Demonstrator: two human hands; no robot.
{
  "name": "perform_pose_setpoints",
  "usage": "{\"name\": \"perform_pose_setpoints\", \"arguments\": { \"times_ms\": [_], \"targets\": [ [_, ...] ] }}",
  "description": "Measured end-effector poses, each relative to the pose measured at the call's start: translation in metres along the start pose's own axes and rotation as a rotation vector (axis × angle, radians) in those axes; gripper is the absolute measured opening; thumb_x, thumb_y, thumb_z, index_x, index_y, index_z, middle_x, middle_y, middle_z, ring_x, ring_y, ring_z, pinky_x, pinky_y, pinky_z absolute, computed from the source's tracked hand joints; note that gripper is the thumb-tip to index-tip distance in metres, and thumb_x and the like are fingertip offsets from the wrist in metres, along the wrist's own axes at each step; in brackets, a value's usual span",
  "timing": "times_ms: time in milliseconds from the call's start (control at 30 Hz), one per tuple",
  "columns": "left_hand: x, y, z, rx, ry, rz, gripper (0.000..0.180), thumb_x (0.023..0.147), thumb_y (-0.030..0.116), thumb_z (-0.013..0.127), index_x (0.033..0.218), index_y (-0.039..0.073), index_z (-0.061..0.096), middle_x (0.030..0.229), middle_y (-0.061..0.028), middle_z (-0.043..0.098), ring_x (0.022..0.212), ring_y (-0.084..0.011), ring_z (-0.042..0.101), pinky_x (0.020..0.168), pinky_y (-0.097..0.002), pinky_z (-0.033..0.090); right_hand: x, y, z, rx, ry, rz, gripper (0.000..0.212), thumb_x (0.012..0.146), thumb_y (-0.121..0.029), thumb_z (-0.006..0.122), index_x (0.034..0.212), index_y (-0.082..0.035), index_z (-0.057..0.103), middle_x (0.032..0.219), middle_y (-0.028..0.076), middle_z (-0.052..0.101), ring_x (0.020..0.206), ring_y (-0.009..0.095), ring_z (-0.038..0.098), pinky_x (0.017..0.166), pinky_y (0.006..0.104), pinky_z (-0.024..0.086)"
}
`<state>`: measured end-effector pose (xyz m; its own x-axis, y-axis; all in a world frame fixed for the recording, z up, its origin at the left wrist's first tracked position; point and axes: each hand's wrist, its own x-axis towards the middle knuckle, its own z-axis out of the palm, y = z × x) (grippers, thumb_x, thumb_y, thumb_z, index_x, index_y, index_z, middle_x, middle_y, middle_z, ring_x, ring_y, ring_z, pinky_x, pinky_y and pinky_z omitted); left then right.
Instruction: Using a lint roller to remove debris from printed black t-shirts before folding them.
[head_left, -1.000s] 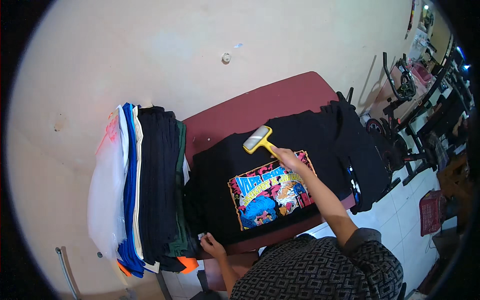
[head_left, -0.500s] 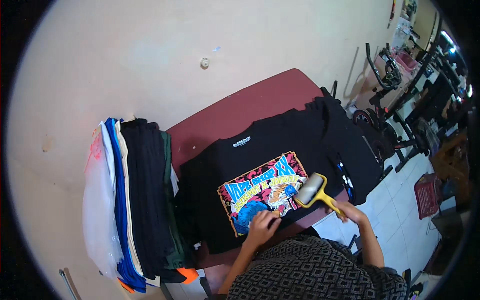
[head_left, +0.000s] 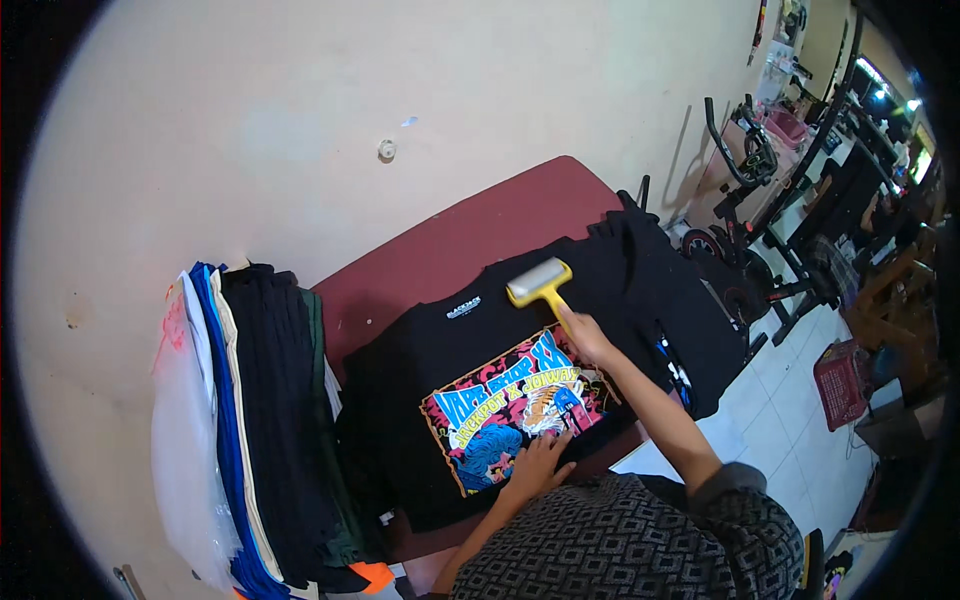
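Note:
A black T-shirt (head_left: 390,370) with a colourful square print (head_left: 500,430) is spread on a dark red padded table (head_left: 440,240). My right hand (head_left: 588,336) grips the yellow handle of a lint roller (head_left: 540,282). Its pale cylinder is over the upper part of the shirt, above the print and right of the neck label. My left hand (head_left: 540,468) rests with fingers spread on the print's lower right edge. It holds nothing.
A thick stack of folded clothes (head_left: 270,420), with clear plastic bags (head_left: 185,460) beside it, stands at the left. Pens (head_left: 672,360) lie on dark cloth at the right. Beyond the table are an exercise bike (head_left: 740,200) and a red basket (head_left: 840,382). A wall runs behind.
My right hand has carried the lint roller from the print's right side up and left to the shirt's upper part. My left hand has shifted slightly right and its fingers have spread.

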<state>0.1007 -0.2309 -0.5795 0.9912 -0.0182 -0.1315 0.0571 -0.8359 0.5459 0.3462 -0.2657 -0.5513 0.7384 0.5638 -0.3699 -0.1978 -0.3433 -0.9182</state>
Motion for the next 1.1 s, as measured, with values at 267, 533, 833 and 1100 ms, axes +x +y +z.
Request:
{"name": "perform_pose_setpoints", "arguments": {
  "times_ms": [267,533,833,1100],
  "targets": [
    [0.011,0.001,-0.013,-0.09,-0.101,-0.028,0.059,0.081,0.037,0.052,0.132,0.016,0.031,0.108,-0.016,0.046,0.095,-0.0319,0.05,0.072,-0.0436,0.044,0.011,-0.01,-0.018,-0.057,-0.077,0.015,0.056,0.087,-0.056,0.034,0.067,-0.005,0.048,0.04,0.0,0.035,0.028,0.01,0.031,0.028,0.0234,0.024],
    [0.01,-0.007,-0.005,-0.142,-0.07,-0.015,0.055,0.083,0.038,0.05,0.13,0.017,0.033,0.102,-0.016,0.048,0.094,-0.0311,0.052,0.071,-0.0442,0.045,-0.16,0.053,-0.154,0.022,-0.262,0.373,0.044,0.086,-0.048,0.046,0.08,-0.006,0.059,0.041,-0.006,0.035,0.031,0.004,0.03,0.03,0.0187,0.021],
    [0.012,-0.015,-0.008,-0.187,-0.073,0.025,0.054,0.084,0.039,0.048,0.13,0.015,0.033,0.099,-0.0162,0.047,0.089,-0.032,0.053,0.068,-0.0427,0.046,-0.072,-0.002,-0.104,-0.11,-0.41,0.364,0.05,0.085,-0.055,0.042,0.081,-0.008,0.057,0.042,-0.007,0.034,0.031,0.003,0.025,0.029,0.0193,0.017],
    [0.013,-0.015,-0.008,-0.186,-0.13,0.057,0.056,0.084,0.038,0.049,0.132,0.014,0.032,0.097,-0.0146,0.046,0.087,-0.0301,0.052,0.062,-0.0393,0.046,0.055,-0.03,0.05,-0.078,-0.424,0.077,0.056,0.085,-0.059,0.035,0.084,-0.006,0.054,0.042,-0.004,0.032,0.03,0.008,0.026,0.03,0.0238,0.02]
  ]
}}
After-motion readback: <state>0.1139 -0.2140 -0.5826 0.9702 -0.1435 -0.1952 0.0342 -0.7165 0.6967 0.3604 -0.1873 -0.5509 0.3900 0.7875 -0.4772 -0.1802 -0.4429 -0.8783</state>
